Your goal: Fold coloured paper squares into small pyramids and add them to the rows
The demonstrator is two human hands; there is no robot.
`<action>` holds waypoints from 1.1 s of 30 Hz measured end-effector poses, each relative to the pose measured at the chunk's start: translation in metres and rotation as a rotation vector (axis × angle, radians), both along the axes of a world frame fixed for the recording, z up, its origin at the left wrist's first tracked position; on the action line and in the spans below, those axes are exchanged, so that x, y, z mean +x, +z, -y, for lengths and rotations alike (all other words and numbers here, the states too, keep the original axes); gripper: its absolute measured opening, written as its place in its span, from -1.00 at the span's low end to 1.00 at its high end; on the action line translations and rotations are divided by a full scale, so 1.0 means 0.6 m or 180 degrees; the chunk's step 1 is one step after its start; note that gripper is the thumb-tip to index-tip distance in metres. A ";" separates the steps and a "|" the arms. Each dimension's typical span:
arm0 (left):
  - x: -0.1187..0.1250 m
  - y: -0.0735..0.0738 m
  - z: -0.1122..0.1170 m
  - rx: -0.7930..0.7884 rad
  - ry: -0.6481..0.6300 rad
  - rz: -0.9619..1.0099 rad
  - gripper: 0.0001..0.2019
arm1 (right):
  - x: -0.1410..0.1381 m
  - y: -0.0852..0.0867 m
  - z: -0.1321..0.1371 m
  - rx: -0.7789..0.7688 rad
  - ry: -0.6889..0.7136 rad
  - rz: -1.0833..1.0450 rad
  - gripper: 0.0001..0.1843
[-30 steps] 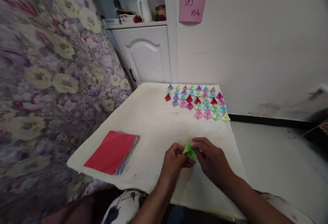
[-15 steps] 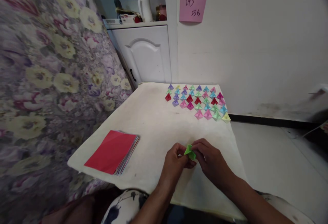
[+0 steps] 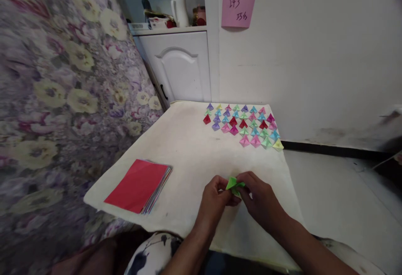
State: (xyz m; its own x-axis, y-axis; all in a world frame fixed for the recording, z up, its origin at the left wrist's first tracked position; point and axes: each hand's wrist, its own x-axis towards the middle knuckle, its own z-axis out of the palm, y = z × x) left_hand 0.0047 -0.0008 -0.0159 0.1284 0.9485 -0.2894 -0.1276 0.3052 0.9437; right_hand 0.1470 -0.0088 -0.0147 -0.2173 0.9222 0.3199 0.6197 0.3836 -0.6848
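A small folded green paper piece (image 3: 231,183) is held between my two hands over the near part of the table. My left hand (image 3: 216,193) pinches its left side between thumb and fingers. On the other side, my right hand (image 3: 258,191) grips a flap that sticks out to the right; its fingertips partly cover the paper. Farther back, several folded paper shapes (image 3: 255,141) in pink, green, blue, purple, red and yellow stand in rows. To the left lies a stack of square coloured paper (image 3: 137,186) with a red sheet on top.
A cream cloth covers the table (image 3: 185,149). Behind it are a white cabinet (image 3: 182,65) and a wall with a pink note (image 3: 240,2). A floral curtain (image 3: 78,99) hangs along the left. A white jug (image 3: 179,10) stands on the shelf.
My right fingers have shifted slightly, and a flap of the green paper now points out to the right. My left hand keeps its pinch.
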 end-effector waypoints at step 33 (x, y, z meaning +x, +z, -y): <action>-0.004 0.000 0.002 0.0162 -0.0097 -0.0199 -0.90 | -0.003 0.006 0.004 0.0211 0.0381 -0.0060 -0.79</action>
State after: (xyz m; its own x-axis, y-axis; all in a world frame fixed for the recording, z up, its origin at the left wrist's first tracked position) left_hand 0.0021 -0.0019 -0.0159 0.1408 0.9581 -0.2493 -0.0594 0.2595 0.9639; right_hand 0.1450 -0.0112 -0.0109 -0.3178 0.8667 0.3845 0.5542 0.4988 -0.6664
